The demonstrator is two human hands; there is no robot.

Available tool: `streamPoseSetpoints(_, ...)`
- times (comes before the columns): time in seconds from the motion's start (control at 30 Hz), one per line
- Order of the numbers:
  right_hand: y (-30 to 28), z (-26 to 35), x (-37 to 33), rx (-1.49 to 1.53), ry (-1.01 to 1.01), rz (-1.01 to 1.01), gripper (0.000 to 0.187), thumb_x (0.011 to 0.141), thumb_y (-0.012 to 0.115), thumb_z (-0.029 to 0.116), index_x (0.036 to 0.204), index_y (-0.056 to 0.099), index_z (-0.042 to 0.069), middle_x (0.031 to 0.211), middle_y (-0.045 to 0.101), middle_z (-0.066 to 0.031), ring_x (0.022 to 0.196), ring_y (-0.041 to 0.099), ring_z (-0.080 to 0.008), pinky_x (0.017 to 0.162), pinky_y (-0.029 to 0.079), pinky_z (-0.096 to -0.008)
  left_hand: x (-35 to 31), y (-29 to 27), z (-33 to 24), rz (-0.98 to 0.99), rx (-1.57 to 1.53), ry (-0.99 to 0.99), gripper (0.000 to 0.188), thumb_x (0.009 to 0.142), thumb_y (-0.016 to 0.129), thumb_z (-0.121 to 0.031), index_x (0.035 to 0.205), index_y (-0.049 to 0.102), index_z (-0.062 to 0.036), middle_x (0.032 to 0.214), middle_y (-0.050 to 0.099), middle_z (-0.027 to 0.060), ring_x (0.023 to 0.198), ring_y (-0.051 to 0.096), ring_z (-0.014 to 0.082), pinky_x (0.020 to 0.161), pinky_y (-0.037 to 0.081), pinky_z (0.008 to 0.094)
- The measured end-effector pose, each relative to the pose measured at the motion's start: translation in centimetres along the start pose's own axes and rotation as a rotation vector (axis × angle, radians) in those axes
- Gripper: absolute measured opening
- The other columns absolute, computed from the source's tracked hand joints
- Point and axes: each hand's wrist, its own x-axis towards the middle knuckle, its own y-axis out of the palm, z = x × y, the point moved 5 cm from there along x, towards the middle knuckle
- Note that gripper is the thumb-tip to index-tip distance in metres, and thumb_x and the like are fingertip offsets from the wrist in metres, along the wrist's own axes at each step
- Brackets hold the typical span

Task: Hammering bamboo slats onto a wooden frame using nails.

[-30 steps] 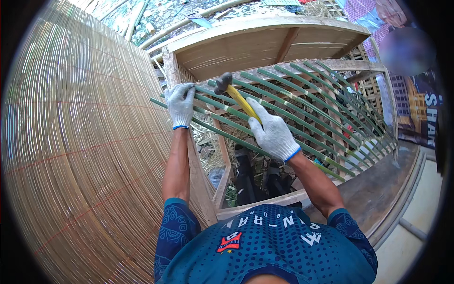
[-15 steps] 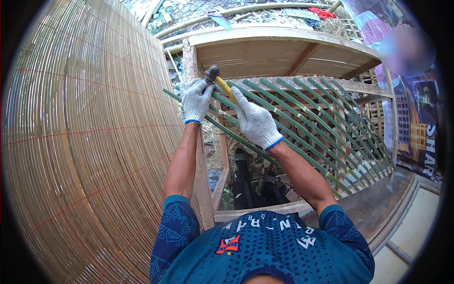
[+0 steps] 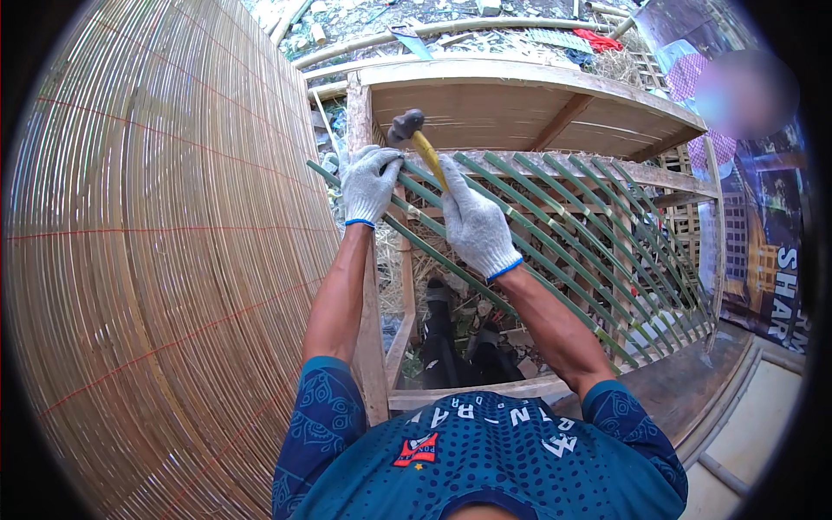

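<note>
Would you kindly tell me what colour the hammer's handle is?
The hammer's handle is yellow; it shows best in the head view.

Hammer [image 3: 425,154]: dark head, yellow handle; gripped by the handle, tilted, head toward the upper left.
Green slats [image 3: 559,209]: narrow, pale bands at the joints; side by side with gaps, slanting down rightward across the wooden frame [image 3: 680,182].
Nearest slat [image 3: 446,262]: left end juts past the frame's left beam.
Wooden frame: bare, unpainted, beneath the slats.

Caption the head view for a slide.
White-gloved left hand by green bamboo strips, right hand gripping yellow-handled hammer.
</note>
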Motion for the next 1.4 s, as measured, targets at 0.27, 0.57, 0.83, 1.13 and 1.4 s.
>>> streamPoseSetpoints(0.27, -0.9, 0.7, 0.8, -0.060, 0.016, 0.017, 0.064, 0.101, 0.060, 0.014, 0.162, 0.041, 0.013, 0.071, 0.065, -0.0188, 0.059, 0.067, -0.0383, 0.056, 0.056, -0.0502, 0.1, 0.0, 0.0, -0.011, -0.014, 0.008, 0.016, 0.087, 0.078, -0.021, 0.098, 0.083, -0.0106, 0.101, 0.077, 0.0069, 0.103, 0.069, 0.0275, 0.099, 0.047, 0.0410)
streamPoseSetpoints(0.57, -1.8, 1.2, 1.2, -0.143, -0.080, 0.043, 0.067, 0.100, 0.060, 0.016, 0.163, 0.039, 0.015, 0.072, 0.065, -0.0164, 0.059, 0.067, -0.0342, 0.054, 0.056, -0.0462, 0.1, -0.1, 0.2, 0.013, -0.014, 0.031, 0.019, 0.089, 0.077, -0.025, 0.099, 0.083, -0.0096, 0.101, 0.078, 0.0066, 0.100, 0.070, 0.0269, 0.099, 0.043, 0.0418)
streamPoseSetpoints(0.83, -1.6, 0.7, 1.3, -0.115, 0.014, 0.145, 0.063, 0.101, 0.059, 0.013, 0.162, 0.040, 0.012, 0.085, 0.072, -0.0226, 0.069, 0.071, -0.0397, 0.060, 0.057, -0.0525, 0.1, -0.3, -0.2, -0.007, -0.019, 0.059, 0.015, 0.088, 0.077, -0.021, 0.098, 0.084, -0.0117, 0.097, 0.078, 0.0060, 0.097, 0.070, 0.0253, 0.096, 0.044, 0.0413)
streamPoseSetpoints(1.13, -2.7, -1.5, -3.2, 0.124, 0.329, 0.025, 0.063, 0.105, 0.057, 0.017, 0.164, 0.036, 0.014, 0.080, 0.070, -0.0276, 0.068, 0.071, -0.0434, 0.063, 0.056, -0.0542, -1.2, -0.5, -1.4, -0.216, -0.031, 0.140, 0.024, 0.086, 0.078, -0.014, 0.110, 0.075, -0.0087, 0.106, 0.074, 0.0103, 0.108, 0.068, 0.0324, 0.100, 0.049, 0.0456)
streamPoseSetpoints(1.4, -5.9, -3.8, -4.2, 0.129, 0.437, -0.064, 0.060, 0.107, 0.054, 0.018, 0.164, 0.036, 0.014, 0.092, 0.071, -0.0307, 0.080, 0.073, -0.0451, 0.070, 0.057, -0.0535, -3.7, 3.1, -10.2, 0.272, 0.059, 0.431, 0.024, 0.087, 0.075, -0.020, 0.109, 0.075, -0.0109, 0.115, 0.071, 0.0076, 0.120, 0.063, 0.0293, 0.109, 0.043, 0.0511)
